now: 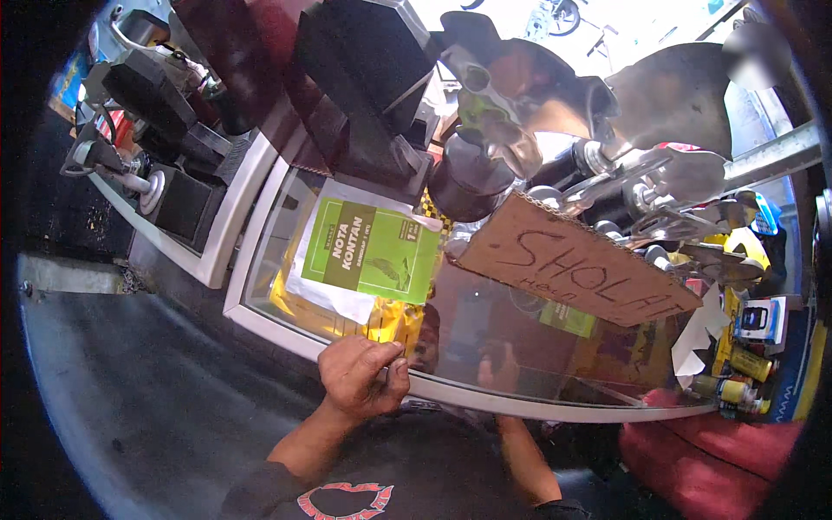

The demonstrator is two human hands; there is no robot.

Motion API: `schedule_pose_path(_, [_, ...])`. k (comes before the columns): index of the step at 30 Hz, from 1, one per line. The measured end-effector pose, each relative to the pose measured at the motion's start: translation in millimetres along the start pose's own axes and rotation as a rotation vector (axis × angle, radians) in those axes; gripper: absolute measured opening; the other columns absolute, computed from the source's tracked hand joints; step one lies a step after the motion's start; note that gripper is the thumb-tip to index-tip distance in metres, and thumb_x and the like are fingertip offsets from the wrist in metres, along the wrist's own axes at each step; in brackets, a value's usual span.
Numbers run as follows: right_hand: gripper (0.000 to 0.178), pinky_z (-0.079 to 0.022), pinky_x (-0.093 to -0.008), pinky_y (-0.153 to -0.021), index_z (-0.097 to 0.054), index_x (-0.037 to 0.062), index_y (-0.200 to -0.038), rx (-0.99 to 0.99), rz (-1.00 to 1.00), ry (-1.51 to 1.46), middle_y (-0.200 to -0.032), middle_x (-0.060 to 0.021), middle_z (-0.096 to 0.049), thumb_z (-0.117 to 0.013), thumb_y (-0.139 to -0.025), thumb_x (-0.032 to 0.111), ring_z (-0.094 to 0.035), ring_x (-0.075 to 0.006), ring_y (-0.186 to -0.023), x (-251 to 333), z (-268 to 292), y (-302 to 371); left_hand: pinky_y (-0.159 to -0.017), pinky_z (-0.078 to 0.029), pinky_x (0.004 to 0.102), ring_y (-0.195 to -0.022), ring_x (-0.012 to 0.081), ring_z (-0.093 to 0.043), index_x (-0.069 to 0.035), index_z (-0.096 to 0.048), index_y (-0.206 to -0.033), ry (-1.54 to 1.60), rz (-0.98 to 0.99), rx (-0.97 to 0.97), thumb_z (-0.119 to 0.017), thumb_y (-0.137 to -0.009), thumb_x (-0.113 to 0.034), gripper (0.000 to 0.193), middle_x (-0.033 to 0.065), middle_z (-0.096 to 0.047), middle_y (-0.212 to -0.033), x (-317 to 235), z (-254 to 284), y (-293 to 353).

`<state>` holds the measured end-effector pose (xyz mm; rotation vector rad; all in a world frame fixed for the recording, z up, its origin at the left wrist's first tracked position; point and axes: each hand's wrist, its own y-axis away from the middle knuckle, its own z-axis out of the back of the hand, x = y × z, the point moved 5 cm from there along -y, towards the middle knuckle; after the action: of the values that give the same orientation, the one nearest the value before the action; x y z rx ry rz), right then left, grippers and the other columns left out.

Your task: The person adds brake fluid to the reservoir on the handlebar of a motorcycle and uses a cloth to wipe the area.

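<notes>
My left hand [360, 377] rested curled on the near frame of the glass counter [286, 334], holding nothing; the green booklet [373, 251] lay just beyond my fingers. My right hand [494, 373] reached under the glass, grip unclear.

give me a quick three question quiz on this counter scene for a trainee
1. True or false: the left hand rests on the white frame of the glass counter.
2. What lies flat on the glass near that hand: A a green booklet, B a red mug, C a blue towel?
3. Where is the right hand?

Key: 1 true. 2 A. 3 Under the glass, reaching into the case below the brown cardboard sign.
</notes>
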<state>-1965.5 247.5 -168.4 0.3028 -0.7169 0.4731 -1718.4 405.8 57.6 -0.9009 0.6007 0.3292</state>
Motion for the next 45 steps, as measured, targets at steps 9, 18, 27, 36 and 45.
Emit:
schedule_pose_path(9, [0.049,-0.042,-0.0526,-0.102,-0.056,-0.0053,-0.125,0.040,-0.158,-0.050,-0.120,-0.0300,-0.059,-0.064,-0.084,0.020,-0.056,-0.0467,-0.115,25,8,-9,-0.046,-0.043,0.0346,-0.048,0.0236,-0.056,-0.002,-0.065,-0.088,-0.032,0.002,0.012,-0.069,-0.074,-0.005,0.015,0.0070,-0.057,-0.061,-1,-1,0])
schedule_pose_path(18, [0.062,-0.034,-0.0466,-0.112,-0.045,-0.0090,-0.137,0.064,-0.103,-0.063,-0.137,-0.0315,-0.048,-0.064,-0.083,0.014,-0.046,-0.0425,-0.130,39,8,-12,-0.047,-0.043,0.0341,-0.049,0.0236,-0.057,-0.001,-0.066,-0.085,-0.041,0.001,0.008,-0.067,-0.074,-0.004,0.011,0.0083,-0.060,-0.063,0,-2,0])
schedule_pose_path(27, [0.062,-0.034,-0.0507,-0.109,-0.049,-0.0003,-0.132,0.148,0.094,-0.077,-0.128,-0.0251,-0.051,-0.069,-0.076,0.015,-0.047,-0.0415,-0.124,30,12,-10,-0.052,-0.048,0.0332,-0.053,0.0246,-0.061,0.001,-0.065,-0.084,-0.046,0.045,0.066,-0.064,-0.081,-0.006,0.007,0.0102,-0.062,-0.063,-3,-3,-2])
schedule_pose_path(36, [0.058,-0.033,-0.0522,-0.109,-0.050,-0.0017,-0.131,0.121,0.145,-0.121,-0.128,-0.0265,-0.050,-0.067,-0.078,0.013,-0.047,-0.0430,-0.122,35,17,-9,-0.049,-0.045,0.0338,-0.050,0.0244,-0.059,0.000,-0.065,-0.087,-0.036,0.018,0.050,-0.067,-0.075,-0.005,0.013,0.0094,-0.060,-0.063,-2,-3,-3])
schedule_pose_path(45, [0.055,-0.039,-0.0511,-0.103,-0.052,0.0002,-0.123,0.091,0.064,-0.095,-0.125,-0.0243,-0.052,-0.071,-0.074,0.014,-0.050,-0.0417,-0.118,38,9,-12,-0.051,-0.046,0.0340,-0.052,0.0250,-0.058,0.001,-0.065,-0.087,-0.026,0.038,0.055,-0.065,-0.084,-0.011,0.012,0.0110,-0.062,-0.064,-1,-3,0])
